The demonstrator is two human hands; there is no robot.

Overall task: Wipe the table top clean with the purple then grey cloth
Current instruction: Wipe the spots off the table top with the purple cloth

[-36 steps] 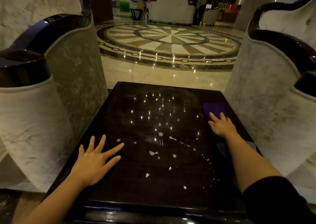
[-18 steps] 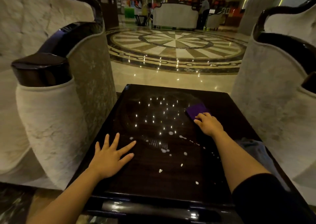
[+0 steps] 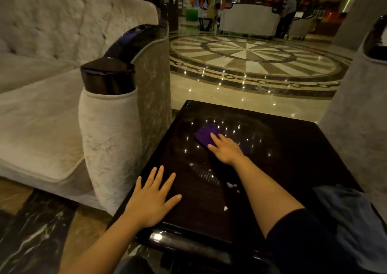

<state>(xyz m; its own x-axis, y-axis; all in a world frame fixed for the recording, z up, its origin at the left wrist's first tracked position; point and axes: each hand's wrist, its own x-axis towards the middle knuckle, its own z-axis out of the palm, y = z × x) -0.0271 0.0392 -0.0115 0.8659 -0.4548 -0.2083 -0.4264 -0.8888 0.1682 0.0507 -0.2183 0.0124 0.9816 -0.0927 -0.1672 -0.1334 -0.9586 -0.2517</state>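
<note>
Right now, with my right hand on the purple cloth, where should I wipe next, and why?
Probably drag the purple cloth back toward you. The right hand presses it flat at the table's far middle, while the white specks lie nearer, between your arms. The left hand is flat beside them, bracing.

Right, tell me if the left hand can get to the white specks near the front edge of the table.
Probably yes. The left hand lies flat and empty on the table, and the white specks sit just to its right with bare tabletop between. The right forearm crosses close beside them, so it may crowd the reach slightly.
</note>
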